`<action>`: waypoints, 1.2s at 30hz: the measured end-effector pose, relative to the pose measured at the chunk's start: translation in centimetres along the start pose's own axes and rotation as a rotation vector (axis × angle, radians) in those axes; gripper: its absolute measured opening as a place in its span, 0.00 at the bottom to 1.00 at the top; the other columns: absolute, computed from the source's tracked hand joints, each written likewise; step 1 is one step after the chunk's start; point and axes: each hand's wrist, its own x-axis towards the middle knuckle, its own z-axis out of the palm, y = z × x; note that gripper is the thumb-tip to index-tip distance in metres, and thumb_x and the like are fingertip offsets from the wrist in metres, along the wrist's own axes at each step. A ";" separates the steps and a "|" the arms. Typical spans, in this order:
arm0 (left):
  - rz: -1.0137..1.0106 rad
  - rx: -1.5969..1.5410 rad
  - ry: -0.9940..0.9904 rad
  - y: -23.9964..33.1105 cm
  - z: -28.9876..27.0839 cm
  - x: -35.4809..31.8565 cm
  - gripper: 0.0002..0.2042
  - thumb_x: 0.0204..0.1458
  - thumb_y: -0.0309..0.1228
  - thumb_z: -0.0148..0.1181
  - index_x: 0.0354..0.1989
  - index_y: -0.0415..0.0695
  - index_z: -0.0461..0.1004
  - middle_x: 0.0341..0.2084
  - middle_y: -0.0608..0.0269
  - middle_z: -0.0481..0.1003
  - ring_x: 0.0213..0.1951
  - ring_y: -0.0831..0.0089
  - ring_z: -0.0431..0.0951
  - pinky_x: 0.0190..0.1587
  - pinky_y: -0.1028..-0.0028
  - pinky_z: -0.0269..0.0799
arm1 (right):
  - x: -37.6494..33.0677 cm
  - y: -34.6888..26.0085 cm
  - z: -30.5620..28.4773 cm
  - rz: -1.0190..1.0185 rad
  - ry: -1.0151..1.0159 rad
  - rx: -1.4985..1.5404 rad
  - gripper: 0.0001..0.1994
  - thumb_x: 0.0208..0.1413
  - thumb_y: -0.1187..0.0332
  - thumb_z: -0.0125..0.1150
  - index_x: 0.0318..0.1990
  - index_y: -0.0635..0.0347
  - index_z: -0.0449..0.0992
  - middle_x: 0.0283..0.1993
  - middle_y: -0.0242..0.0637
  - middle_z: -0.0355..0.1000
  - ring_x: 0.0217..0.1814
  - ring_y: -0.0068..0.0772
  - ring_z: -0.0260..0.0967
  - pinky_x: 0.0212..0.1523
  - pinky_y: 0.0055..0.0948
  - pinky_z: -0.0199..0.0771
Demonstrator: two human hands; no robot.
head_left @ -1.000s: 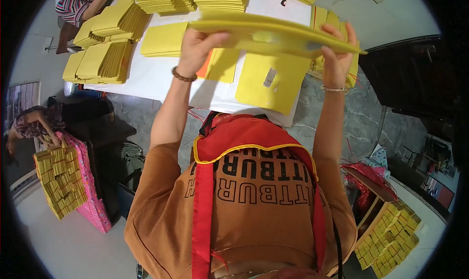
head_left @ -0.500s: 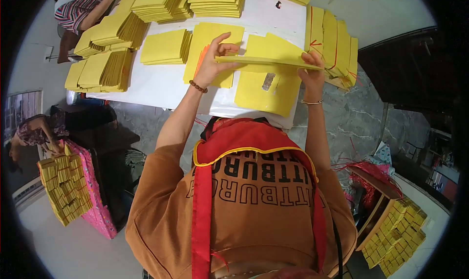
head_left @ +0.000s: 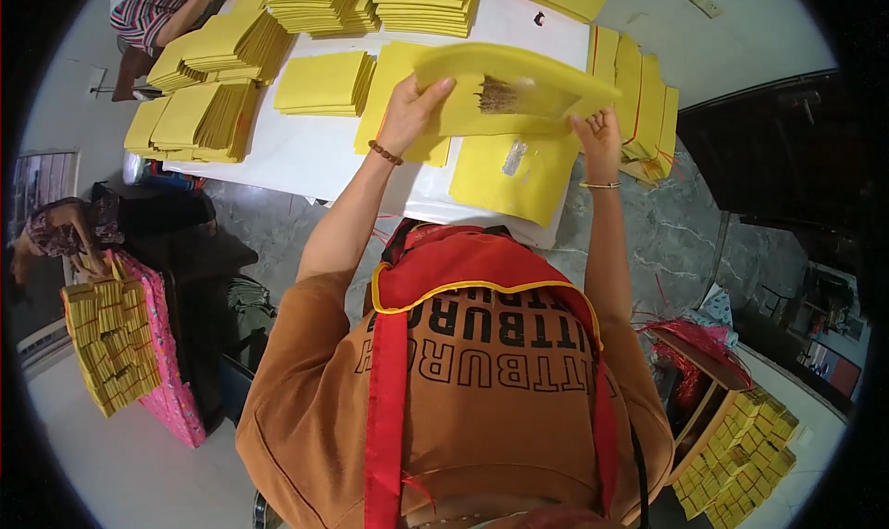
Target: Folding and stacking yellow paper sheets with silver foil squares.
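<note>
Yellow sheet (head_left: 528,72) btwn L fingers (head_left: 433,94), R fingers (head_left: 607,121): edge-on b4, now broadside

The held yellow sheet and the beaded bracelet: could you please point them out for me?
Held yellow sheet (head_left: 530,96): head view, about the middle of its broad face.
Beaded bracelet (head_left: 385,153): head view, middle of its visible band.

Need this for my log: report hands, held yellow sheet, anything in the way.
Left hand, right hand: gripping opposite ends. Yellow sheet held up, brown patch showing. Second yellow piece lies below; no obstruction seen.
</note>
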 end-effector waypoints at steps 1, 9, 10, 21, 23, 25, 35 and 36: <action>0.002 -0.003 0.001 0.1 0.0 0.0 0.12 0.50 0.29 0.51 0.40 0.36 0.68 0.32 0.65 0.72 0.34 0.80 0.70 0.37 0.79 0.66 | 0.1 -0.4 0.1 -0.001 -0.002 -0.003 0.23 0.45 0.75 0.56 0.50 0.63 0.57 0.45 0.36 0.62 0.46 0.27 0.61 0.47 0.24 0.62; -0.032 -0.451 0.289 -0.3 3.7 -1.4 0.14 0.50 0.27 0.48 0.45 0.36 0.62 0.39 0.61 0.69 0.39 0.74 0.70 0.41 0.76 0.66 | -2.6 0.3 5.0 0.287 0.176 0.706 0.22 0.52 0.69 0.48 0.54 0.53 0.52 0.47 0.34 0.61 0.46 0.31 0.63 0.44 0.33 0.66; -0.061 -0.527 0.295 -0.3 4.7 -1.9 0.14 0.51 0.27 0.48 0.45 0.36 0.62 0.39 0.61 0.69 0.40 0.74 0.69 0.42 0.76 0.66 | -2.9 0.6 5.7 0.267 0.111 0.738 0.20 0.52 0.68 0.47 0.53 0.53 0.55 0.48 0.33 0.62 0.48 0.32 0.62 0.45 0.35 0.65; -0.228 -0.405 -0.296 3.2 2.3 -3.4 0.23 0.51 0.36 0.49 0.51 0.35 0.57 0.45 0.61 0.64 0.46 0.77 0.64 0.48 0.77 0.58 | -2.7 0.4 2.3 0.398 0.035 0.662 0.13 0.47 0.76 0.51 0.43 0.60 0.64 0.38 0.31 0.66 0.40 0.28 0.65 0.39 0.29 0.68; -0.158 -0.134 -0.252 3.7 2.8 -3.1 0.23 0.50 0.34 0.51 0.51 0.35 0.57 0.44 0.60 0.65 0.46 0.76 0.64 0.48 0.77 0.59 | -2.9 0.8 2.3 0.396 0.051 0.594 0.14 0.47 0.76 0.52 0.43 0.59 0.64 0.38 0.31 0.66 0.39 0.28 0.65 0.39 0.28 0.68; -0.089 0.000 -0.213 3.8 3.7 -3.2 0.22 0.49 0.33 0.51 0.51 0.35 0.57 0.43 0.60 0.65 0.45 0.76 0.64 0.48 0.77 0.59 | -3.2 0.3 3.2 0.408 0.094 0.641 0.15 0.46 0.77 0.53 0.43 0.59 0.64 0.39 0.31 0.66 0.40 0.27 0.65 0.41 0.27 0.67; -0.069 0.285 -0.132 2.3 3.4 -4.0 0.14 0.51 0.31 0.48 0.44 0.37 0.64 0.30 0.61 0.71 0.33 0.79 0.68 0.37 0.78 0.64 | -3.9 0.8 3.4 0.486 0.207 0.604 0.16 0.47 0.77 0.52 0.46 0.58 0.64 0.43 0.33 0.65 0.41 0.26 0.65 0.42 0.27 0.66; -0.069 0.285 -0.133 2.4 3.6 -4.0 0.14 0.51 0.31 0.48 0.44 0.37 0.64 0.30 0.61 0.71 0.33 0.79 0.68 0.37 0.78 0.64 | -3.7 0.7 3.9 0.443 0.248 0.648 0.16 0.48 0.76 0.52 0.46 0.59 0.63 0.43 0.33 0.65 0.41 0.26 0.65 0.42 0.26 0.66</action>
